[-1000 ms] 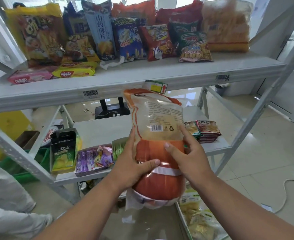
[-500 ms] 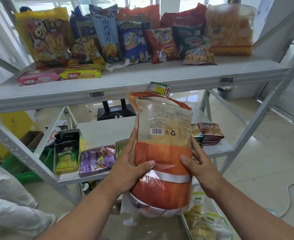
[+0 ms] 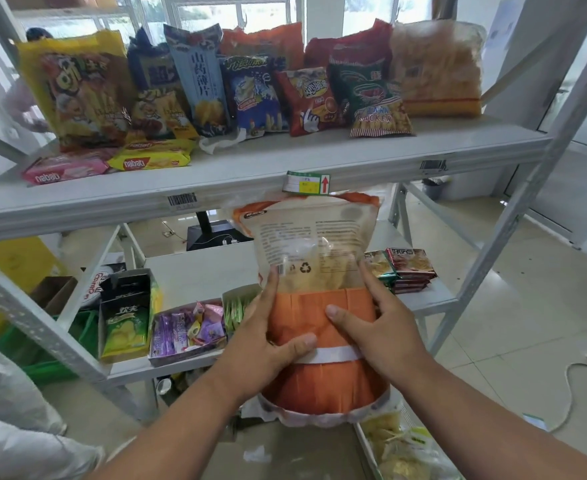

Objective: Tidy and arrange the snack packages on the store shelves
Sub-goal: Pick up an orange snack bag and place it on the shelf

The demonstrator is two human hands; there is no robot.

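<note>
I hold a large orange and clear snack bag (image 3: 314,258) upright in front of the shelves, its printed back facing me. My left hand (image 3: 268,336) grips its left side with the thumb across the orange band. My right hand (image 3: 377,327) grips the right side, thumb on the front. The bag's top reaches just under the edge of the upper shelf (image 3: 250,174). That shelf carries several standing snack bags, among them a big yellow bag (image 3: 77,91), a tall blue bag (image 3: 198,77) and a green prawn cracker bag (image 3: 371,98).
Flat pink (image 3: 65,169) and yellow wafer packs (image 3: 152,159) lie at the upper shelf's front left. The lower shelf (image 3: 198,271) holds a green chip box (image 3: 126,313), a tray of purple sweets (image 3: 188,329) and stacked packets (image 3: 408,270). A person in white stands at left. A cable (image 3: 569,386) crosses the floor.
The bag has turned more upright and squarer to me. My right hand has shifted from the bag's right edge onto its front, thumb now across the orange part.
</note>
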